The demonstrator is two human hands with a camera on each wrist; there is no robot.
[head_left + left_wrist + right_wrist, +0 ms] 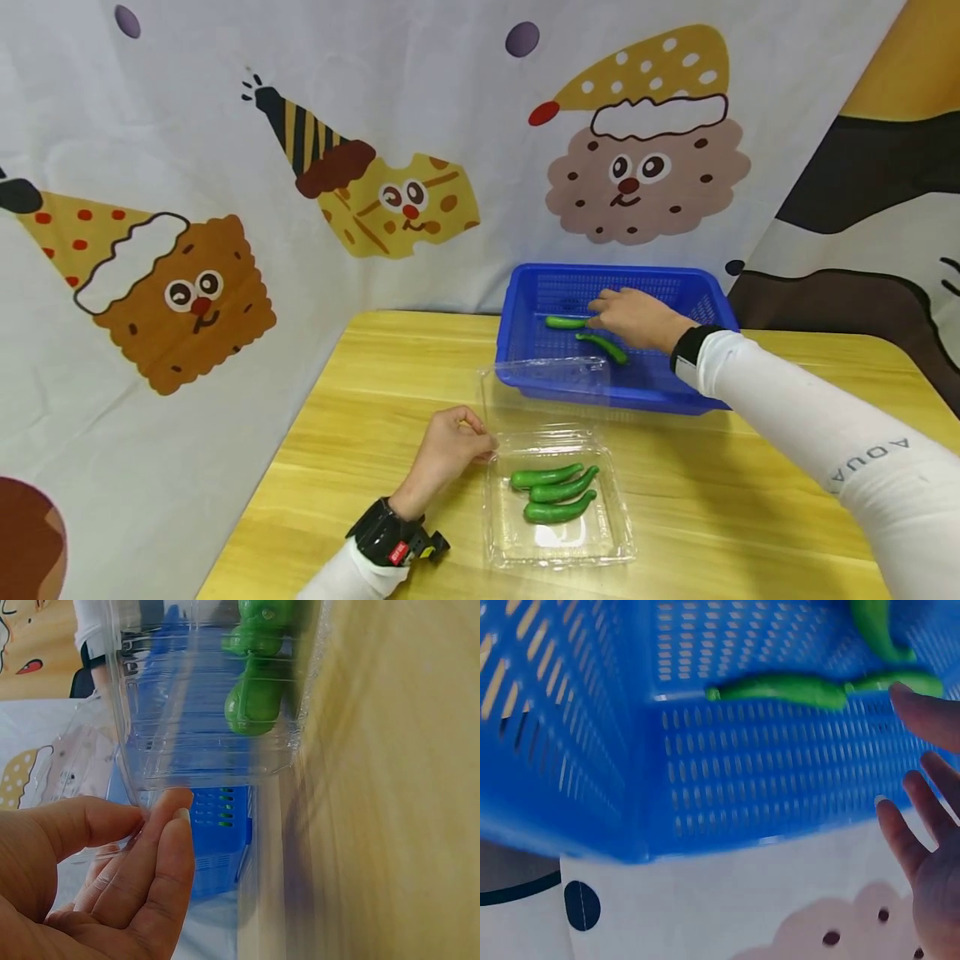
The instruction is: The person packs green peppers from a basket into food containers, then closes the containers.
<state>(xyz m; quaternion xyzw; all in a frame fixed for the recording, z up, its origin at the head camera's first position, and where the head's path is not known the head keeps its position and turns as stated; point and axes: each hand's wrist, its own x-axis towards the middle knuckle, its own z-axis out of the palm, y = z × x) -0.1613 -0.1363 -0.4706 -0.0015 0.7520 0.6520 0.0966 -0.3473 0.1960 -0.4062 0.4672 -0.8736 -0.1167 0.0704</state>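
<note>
A clear plastic clamshell box [558, 542] lies on the table with its lid raised, several green peppers [558, 492] inside. At its left side, near the hinge, my left hand [452, 443] pinches the plastic edge between thumb and fingers; the left wrist view shows this pinch [142, 855] close up. My right hand [633, 318] reaches into a blue basket [517, 333]. Its fingers are spread and hold nothing in the right wrist view. Beside the thumb [930, 716] lies a green pepper [896, 681], with another pepper [780, 690] and a curved one [874, 630] nearby.
The basket stands behind the box, against a cloth backdrop [420, 67] printed with cartoon snacks. The raised lid [547, 392] overlaps the basket's front wall in the head view. Wooden table top [360, 400] extends to both sides.
</note>
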